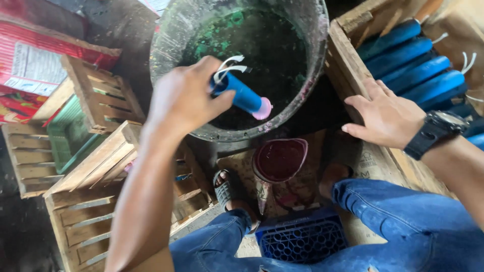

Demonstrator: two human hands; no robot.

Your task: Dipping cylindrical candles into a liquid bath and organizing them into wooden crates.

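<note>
Left hand (pixel 184 98) grips a blue tube (pixel 242 94) over the dark bucket (pixel 307 95); right hand (pixel 385 118) rests flat and open on the wooden crate (pixel 345 60). Looks mid-dip, so lowering it steadily matters.

Empty wooden crates (pixel 96 201) stack along the left of the frame, a green plastic tray (pixel 68 136) wedged among them. A red printed sack (pixel 30 65) lies in the upper left corner. At centre bottom, a small red tub (pixel 279 160) of dark red liquid sits on the floor, with a blue plastic crate (pixel 302 239) just below it, between blue-jeaned knees.
</note>
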